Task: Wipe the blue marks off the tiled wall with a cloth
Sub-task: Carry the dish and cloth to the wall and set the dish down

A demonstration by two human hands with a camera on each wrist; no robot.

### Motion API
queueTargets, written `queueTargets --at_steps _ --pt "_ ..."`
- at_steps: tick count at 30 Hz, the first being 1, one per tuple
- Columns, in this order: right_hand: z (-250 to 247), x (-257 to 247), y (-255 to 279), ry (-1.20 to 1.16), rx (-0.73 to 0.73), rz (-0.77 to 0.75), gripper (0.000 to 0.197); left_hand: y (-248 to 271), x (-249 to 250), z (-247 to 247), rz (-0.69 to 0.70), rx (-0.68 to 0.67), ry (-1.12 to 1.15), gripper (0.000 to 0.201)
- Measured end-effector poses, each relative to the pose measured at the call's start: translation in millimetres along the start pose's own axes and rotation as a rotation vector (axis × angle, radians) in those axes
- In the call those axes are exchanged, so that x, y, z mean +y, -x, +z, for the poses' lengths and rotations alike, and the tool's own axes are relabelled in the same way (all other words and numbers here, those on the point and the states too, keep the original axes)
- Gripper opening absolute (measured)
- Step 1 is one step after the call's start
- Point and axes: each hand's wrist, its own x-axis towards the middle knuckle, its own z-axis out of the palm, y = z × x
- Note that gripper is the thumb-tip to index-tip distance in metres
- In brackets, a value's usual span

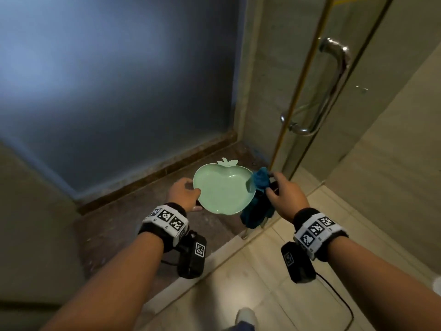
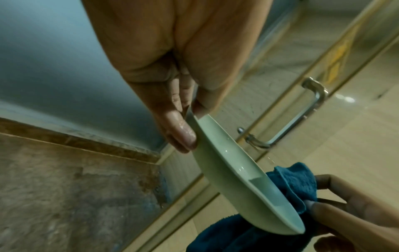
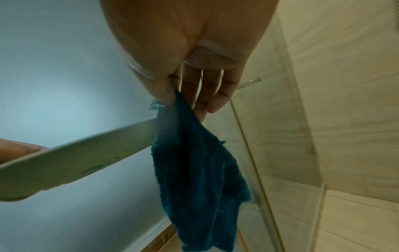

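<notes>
Cloth [image 1: 259,187], dark blue and bunched, hangs from my right hand [image 1: 285,194] just beside the right edge of a pale green apple-shaped dish [image 1: 223,189]. From the head view I see my left hand [image 1: 185,193] gripping the dish's left rim, fingers curled under it and thumb on top. Both hands are held over a brown stone sill [image 1: 133,211] below a frosted glass panel [image 1: 107,80]. To the right stands a glass door [image 1: 372,115] with a metal handle [image 1: 331,87]; beige floor tiles [image 1: 262,283] lie below.

On the left wrist view, my left hand [image 2: 179,110] pinches the dish [image 2: 237,170] by its rim, thumb on one face and fingers on the other, with water drops on the skin. The cloth [image 2: 295,182] touches the dish's far edge, and the right hand [image 2: 345,213] holds it there.

On the right wrist view, my right hand [image 3: 194,76] pinches the top of the cloth [image 3: 194,162] between thumb and forefinger, the other fingers loosely extended. The cloth dangles down freely. The dish [image 3: 75,158] crosses the left side, its edge meeting the cloth. I cannot make out any blue marks on the tiled wall [image 3: 345,119] here.
</notes>
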Motion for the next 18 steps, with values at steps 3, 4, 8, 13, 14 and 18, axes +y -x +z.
queueTargets --at_steps 3,4,8,13,14,18 --pt "17.8 -20.1 -29.4 0.028 -0.04 -0.057 0.026 -22.0 -2.3 -30.6 -0.046 0.068 0.064 0.025" --pt "20.9 -25.9 -37.8 0.044 -0.057 -0.068 0.024 -29.2 -2.2 -37.3 -0.057 0.078 0.083 0.025" --pt "32.6 -47.2 -88.3 0.045 -0.111 -0.122 0.018 -68.2 0.9 -58.6 -0.085 0.139 0.146 0.032" --pt "38.9 -69.6 -155.1 0.003 -0.164 -0.167 0.015 -114.4 19.9 -73.8 -0.104 0.195 0.204 0.031" --pt "39.8 -72.3 -165.9 0.002 -0.172 -0.175 0.014 -123.0 23.7 -75.7 -0.1 0.201 0.207 0.026" --pt "41.2 -80.6 -207.2 -0.029 -0.137 -0.186 0.014 -154.3 41.2 -81.4 -0.104 0.227 0.235 0.026"
